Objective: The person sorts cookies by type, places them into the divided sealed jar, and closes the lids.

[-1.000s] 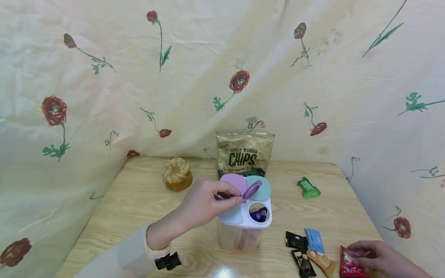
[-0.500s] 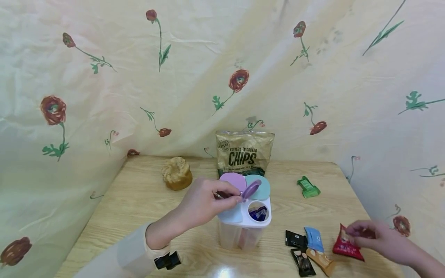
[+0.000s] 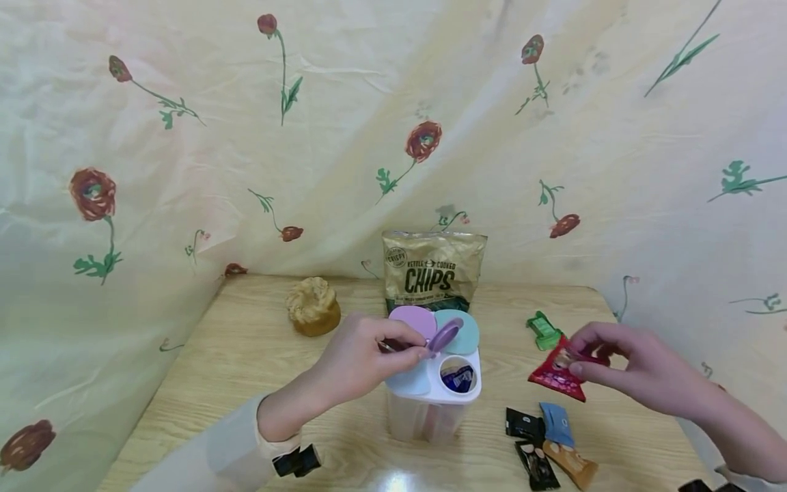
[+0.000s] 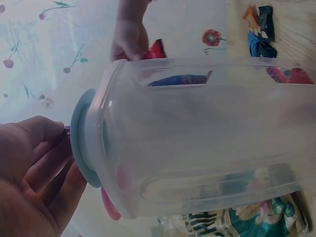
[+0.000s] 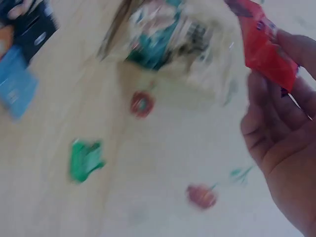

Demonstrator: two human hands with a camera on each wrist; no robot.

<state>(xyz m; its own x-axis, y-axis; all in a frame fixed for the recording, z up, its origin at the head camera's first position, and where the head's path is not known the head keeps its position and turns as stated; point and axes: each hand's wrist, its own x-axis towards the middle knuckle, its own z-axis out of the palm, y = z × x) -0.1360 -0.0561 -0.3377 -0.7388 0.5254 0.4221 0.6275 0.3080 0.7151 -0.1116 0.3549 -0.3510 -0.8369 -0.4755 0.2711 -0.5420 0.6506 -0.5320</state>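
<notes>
Head view: at the near right of a pale wood-grain table (image 3: 246, 383), a black foil packet (image 3: 536, 466), an orange-brown packet (image 3: 570, 466), a second black packet (image 3: 522, 425) and a light blue packet (image 3: 557, 425) lay clustered, edges meeting. A left hand (image 3: 353, 355), reaching in from the left, pinched a tilted round purple lid (image 3: 446, 335) between thumb and fingertips, the gap between them narrow. Beneath it, a clear plastic container (image 3: 424, 418) with a white top stood upright mid-table, its front-right round opening uncovered and a dark blue packet (image 3: 458, 380) visible within. A pale blue lid (image 3: 408, 383), a lilac lid (image 3: 410, 320) and a teal lid (image 3: 470, 331) lay flat over the other corners. A right hand (image 3: 639, 369) held a shiny red packet (image 3: 553, 374) by one end between thumb and curled fingers, its forearm crossing the table's right edge. A band of wood separated packet and container. A green packet (image 3: 544, 331) lay just beyond. More open wood parted the container from a golden-brown bun (image 3: 313, 316) at far left. Farthest back, a gold chip bag (image 3: 434, 270) stood near the table's rear edge, against a cream flowered curtain (image 3: 332, 171).
</notes>
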